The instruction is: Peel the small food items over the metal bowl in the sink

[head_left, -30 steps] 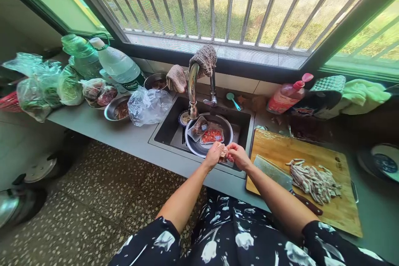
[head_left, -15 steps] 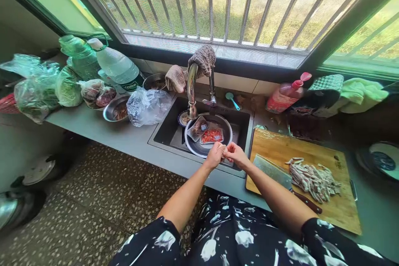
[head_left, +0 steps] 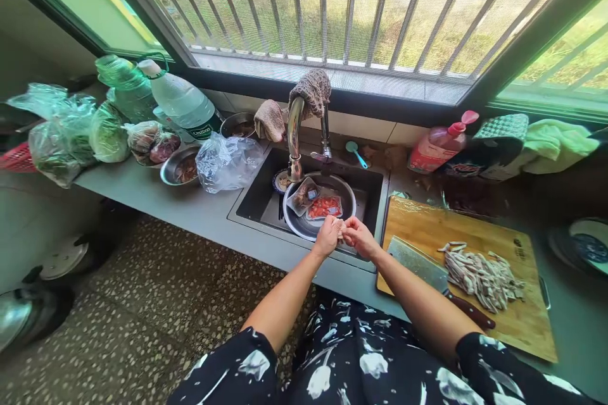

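Observation:
Over the front edge of the sink [head_left: 247,210], my left hand [head_left: 325,238] and my right hand [head_left: 360,238] meet, fingertips pinched together. Between them is a small pale piece [head_left: 340,228], mostly hidden by the fingers; I cannot make out its kind. Just beyond my hands, a metal basin [head_left: 352,193] sits in the sink. It holds a clear pack of red pieces [head_left: 325,207] and a second pack with dark contents [head_left: 304,196]. To the right, pale sliced strips [head_left: 484,278] lie on a wooden cutting board [head_left: 515,323] beside a cleaver [head_left: 418,266].
The faucet [head_left: 294,139], with a cloth draped on it, rises behind the basin. Left on the counter are a crumpled plastic bag [head_left: 228,161], a metal bowl [head_left: 168,172], a large water bottle [head_left: 183,101] and bagged vegetables [head_left: 61,145]. A pink bottle [head_left: 434,149] stands at back right.
The view has shifted slightly, so the surroundings sit a little further right. Both hands stay at the same place; the pale piece shows slightly more between the fingers.

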### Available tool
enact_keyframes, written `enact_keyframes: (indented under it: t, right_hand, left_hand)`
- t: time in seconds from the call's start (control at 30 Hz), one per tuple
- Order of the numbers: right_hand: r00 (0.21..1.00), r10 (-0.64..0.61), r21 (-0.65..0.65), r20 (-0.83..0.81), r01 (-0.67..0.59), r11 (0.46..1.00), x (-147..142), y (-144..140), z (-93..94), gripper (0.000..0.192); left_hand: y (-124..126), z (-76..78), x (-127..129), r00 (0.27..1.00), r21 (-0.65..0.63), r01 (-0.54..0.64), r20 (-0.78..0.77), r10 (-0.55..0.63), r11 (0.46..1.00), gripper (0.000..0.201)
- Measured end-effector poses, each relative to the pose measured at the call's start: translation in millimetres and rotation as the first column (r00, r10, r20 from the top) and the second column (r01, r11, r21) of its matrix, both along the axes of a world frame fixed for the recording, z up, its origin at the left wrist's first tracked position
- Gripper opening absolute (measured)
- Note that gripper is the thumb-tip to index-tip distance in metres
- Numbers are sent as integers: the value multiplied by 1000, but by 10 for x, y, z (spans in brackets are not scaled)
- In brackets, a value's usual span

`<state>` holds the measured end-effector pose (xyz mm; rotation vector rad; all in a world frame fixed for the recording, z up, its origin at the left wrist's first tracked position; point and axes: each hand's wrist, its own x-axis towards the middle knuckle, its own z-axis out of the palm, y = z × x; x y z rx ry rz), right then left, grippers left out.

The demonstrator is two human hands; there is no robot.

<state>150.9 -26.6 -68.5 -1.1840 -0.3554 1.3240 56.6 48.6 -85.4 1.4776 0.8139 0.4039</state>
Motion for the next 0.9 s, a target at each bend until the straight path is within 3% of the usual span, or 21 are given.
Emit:
enact_keyframes:
  t: [0.43,0.6,0.7,0.8,0.9]
  right_hand:
    - [986,-147,-25,76,149,988,-147,139,-96,17]
    - [1000,-28,-29,13,28,999,-111,110,-28,15]
    - [997,58,7,57,-59,998,-90,88,32,22]
    - [991,65,9,114,-66,998,-90,94,55,25]
    - [987,44,-10,152,-43,999,-100,115,23,22]
  left_hand:
    - [-72,-34,-69,996,20,-80,45,79,997,31]
    - [-46,-14,-90,991,-22,-130,31,131,991,33]
    - [-23,11,-109,993,9,-113,44,113,994,34]
    - [-19,23,-126,996,68,-86,30,84,994,33]
    - [-28,9,-132,997,45,-80,28,79,996,34]
